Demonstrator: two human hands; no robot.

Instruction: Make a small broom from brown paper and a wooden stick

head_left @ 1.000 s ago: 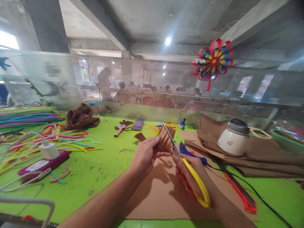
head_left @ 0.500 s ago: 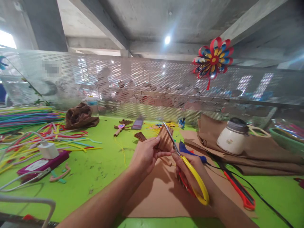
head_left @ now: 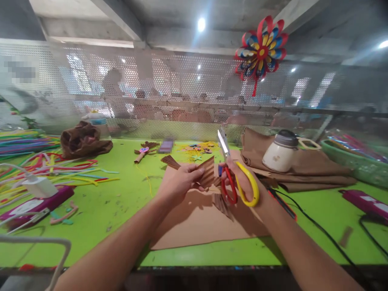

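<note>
My left hand [head_left: 182,182] pinches a piece of brown striped, pleated paper [head_left: 207,171] between thumb and fingers. My right hand [head_left: 242,178] grips scissors [head_left: 251,193] by their yellow and red handles. Their blades point up and away from me, apart from the paper. Below both hands lies a flat brown paper sheet [head_left: 188,220]. A small pleated strip [head_left: 222,205] rests on it under the scissors. Another fanned brown piece [head_left: 170,161] shows just beyond my left hand. The blue glue gun is mostly hidden behind my right hand.
Folded brown paper [head_left: 321,169] and a white jar [head_left: 280,153] stand at right, near a green basket [head_left: 357,161]. A utility knife [head_left: 286,206] lies by a black cable. Coloured pipe cleaners [head_left: 75,165] and a purple power strip [head_left: 36,204] lie left. A small paper figure [head_left: 144,150] lies beyond.
The scissors have moved off the pleated paper, and their blades now stand upright to its right. My left hand still holds the paper. The camera view has shifted down and right.
</note>
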